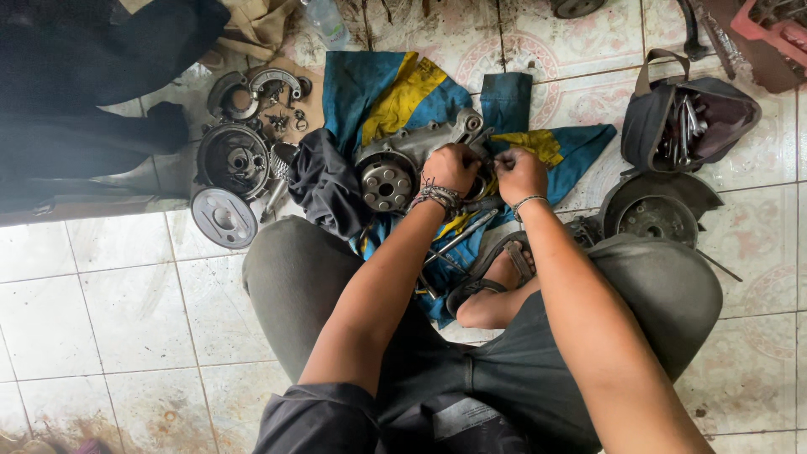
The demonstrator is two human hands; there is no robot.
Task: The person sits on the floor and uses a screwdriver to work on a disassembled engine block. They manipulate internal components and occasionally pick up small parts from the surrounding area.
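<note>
Gripping: left hand (451, 168) & right hand (521, 174), fingers curled tight on engine casing (403, 160)
Done: clutch parts (231, 160) off, on floor (126, 294)
Left: casing w/ hub in place

hands: left hand (451, 166) and right hand (520, 174) both curled shut over the right end of the engine casing (403, 160), centre of frame; can't tell what the fingers pinch
casing: grey metal, round geared part at its left end, lying on a blue and yellow cloth (382, 92)
left of frame: clutch drum (233, 159), round cover plate (223, 217), brake shoes (252, 88) up top
right of frame: open tool bag (689, 122) full of wrenches, round hub (656, 214) below it
floor: grimy tiled floor (118, 311)
foot: sandal (492, 277) tucked under the forearms
</note>
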